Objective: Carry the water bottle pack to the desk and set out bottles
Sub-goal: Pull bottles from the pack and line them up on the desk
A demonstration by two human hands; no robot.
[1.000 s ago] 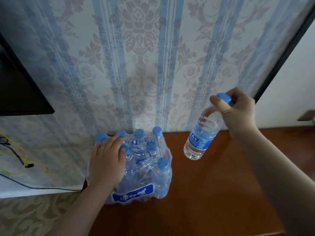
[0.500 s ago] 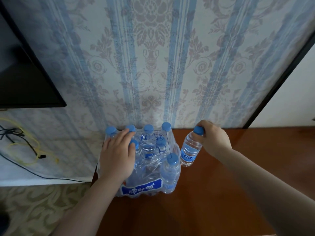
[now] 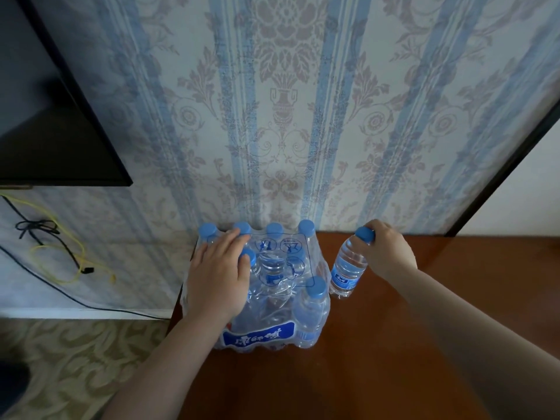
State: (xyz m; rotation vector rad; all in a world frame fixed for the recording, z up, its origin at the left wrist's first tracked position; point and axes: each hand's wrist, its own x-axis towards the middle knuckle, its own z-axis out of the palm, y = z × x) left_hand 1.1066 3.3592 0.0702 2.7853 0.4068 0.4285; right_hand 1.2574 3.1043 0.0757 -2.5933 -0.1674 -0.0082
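Note:
A plastic-wrapped pack of water bottles (image 3: 272,298) with blue caps stands at the left end of the brown wooden desk (image 3: 394,344), against the wall. My left hand (image 3: 218,283) lies flat on top of the pack, fingers spread over the caps. Just right of the pack a single clear bottle (image 3: 347,268) with a blue cap and blue label stands slightly tilted, its base on the desk. My right hand (image 3: 388,253) grips this bottle around its neck and cap.
A dark screen (image 3: 54,116) hangs on the wall at upper left. Black and yellow cables (image 3: 57,253) hang below it. Patterned carpet (image 3: 60,359) lies left of the desk. A dark door frame (image 3: 500,171) runs down at the right.
My right hand has brought the single bottle down from mid-air and leftward until its base rests on the desk beside the pack. My left hand has stayed on the pack.

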